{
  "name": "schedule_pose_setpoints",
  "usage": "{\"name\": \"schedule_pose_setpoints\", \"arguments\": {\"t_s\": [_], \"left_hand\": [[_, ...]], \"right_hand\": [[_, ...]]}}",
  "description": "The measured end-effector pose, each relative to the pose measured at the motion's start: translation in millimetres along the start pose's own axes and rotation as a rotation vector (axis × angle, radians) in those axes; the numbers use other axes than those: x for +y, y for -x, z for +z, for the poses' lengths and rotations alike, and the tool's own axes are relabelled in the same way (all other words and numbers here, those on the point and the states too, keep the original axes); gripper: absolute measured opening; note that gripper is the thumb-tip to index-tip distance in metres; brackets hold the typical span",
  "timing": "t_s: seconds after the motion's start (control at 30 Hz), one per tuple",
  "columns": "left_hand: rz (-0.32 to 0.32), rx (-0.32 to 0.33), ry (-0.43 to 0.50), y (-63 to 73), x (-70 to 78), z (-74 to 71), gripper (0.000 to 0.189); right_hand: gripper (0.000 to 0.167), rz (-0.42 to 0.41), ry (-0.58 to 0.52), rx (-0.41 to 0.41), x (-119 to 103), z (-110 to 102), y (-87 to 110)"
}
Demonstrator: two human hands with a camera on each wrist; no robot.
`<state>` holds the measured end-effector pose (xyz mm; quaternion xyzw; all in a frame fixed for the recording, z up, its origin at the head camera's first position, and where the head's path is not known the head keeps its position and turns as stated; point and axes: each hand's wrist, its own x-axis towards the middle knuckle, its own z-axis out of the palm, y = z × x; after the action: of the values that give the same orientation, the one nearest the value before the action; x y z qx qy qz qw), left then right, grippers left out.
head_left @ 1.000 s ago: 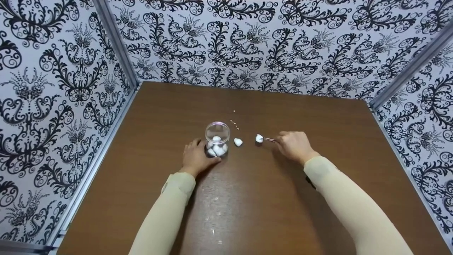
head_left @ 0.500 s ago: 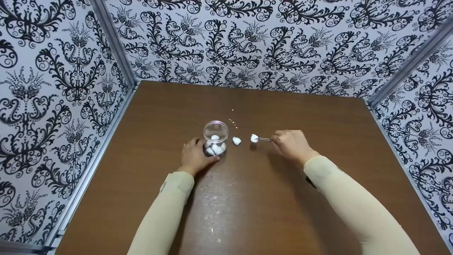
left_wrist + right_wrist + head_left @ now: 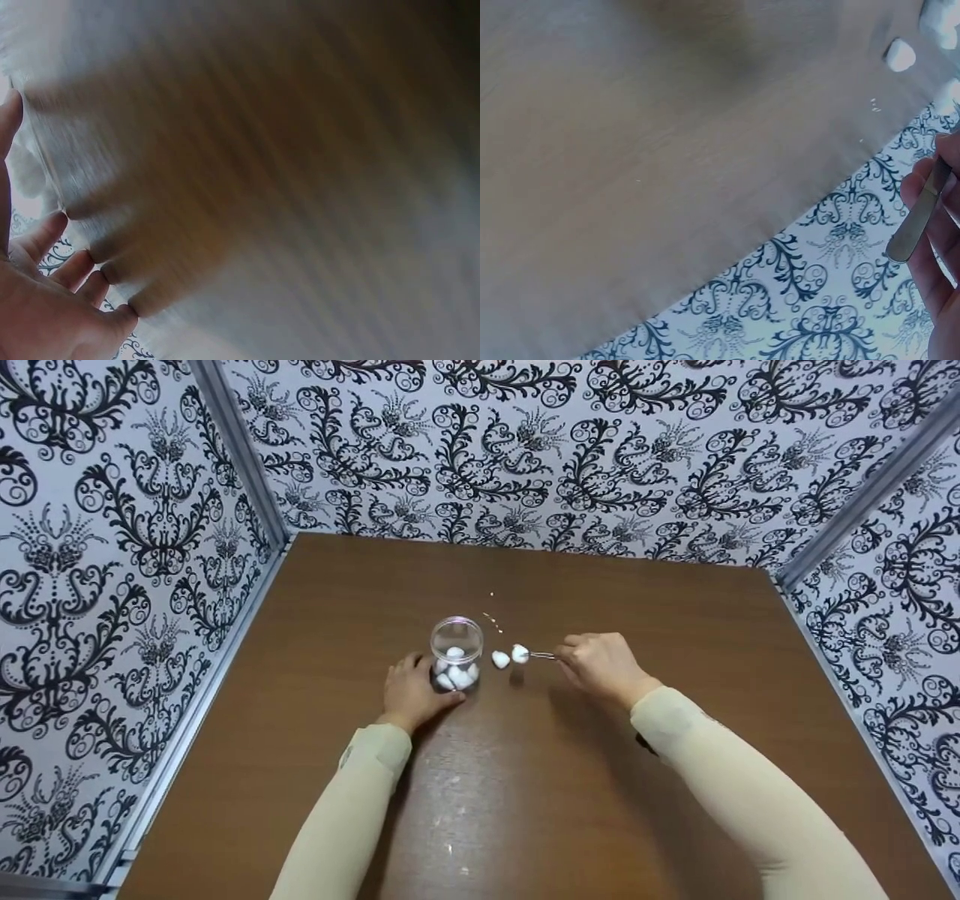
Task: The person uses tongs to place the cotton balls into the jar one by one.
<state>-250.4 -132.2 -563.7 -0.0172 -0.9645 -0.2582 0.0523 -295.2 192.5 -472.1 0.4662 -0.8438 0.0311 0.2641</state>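
A clear jar (image 3: 457,639) holding several white cotton balls (image 3: 454,676) stands upright on the brown table. My left hand (image 3: 411,694) curls round its lower left side; in the left wrist view the fingers (image 3: 75,270) touch the tabletop. Metal tweezers (image 3: 541,655) are pinched in my right hand (image 3: 606,666), their handle end (image 3: 915,229) showing in the right wrist view. At their tips is a cotton ball (image 3: 520,653), raised above the table with a shadow below. One loose cotton ball (image 3: 500,659) lies between it and the jar.
Small pale bits (image 3: 493,622) lie on the table (image 3: 637,600) behind the loose cotton ball. Walls with a black scroll pattern (image 3: 510,457) enclose the table at the back and both sides, with metal posts (image 3: 244,457) at the corners.
My right hand has moved left with the tweezers and their cotton ball, now close to the loose one. My left hand stays on the jar.
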Motion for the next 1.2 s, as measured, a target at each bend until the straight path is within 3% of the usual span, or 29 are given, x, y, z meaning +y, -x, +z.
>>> {"name": "schedule_pose_setpoints", "arguments": {"t_s": [0.43,0.73,1.2], "left_hand": [[-0.001,-0.006,0.003,-1.7,-1.2,2.2,0.09],[-0.014,-0.011,0.0,0.2,-0.3,-0.3,0.091],[-0.022,-0.008,0.01,1.7,3.3,-2.7,0.087]], "right_hand": [[0.009,-0.046,0.006,0.043,-6.3,-9.4,-20.3],[0.009,-0.072,0.035,0.078,-10.5,-22.2,-47.2],[0.007,-0.105,0.022,0.079,-31.5,-11.5,-76.4]]}}
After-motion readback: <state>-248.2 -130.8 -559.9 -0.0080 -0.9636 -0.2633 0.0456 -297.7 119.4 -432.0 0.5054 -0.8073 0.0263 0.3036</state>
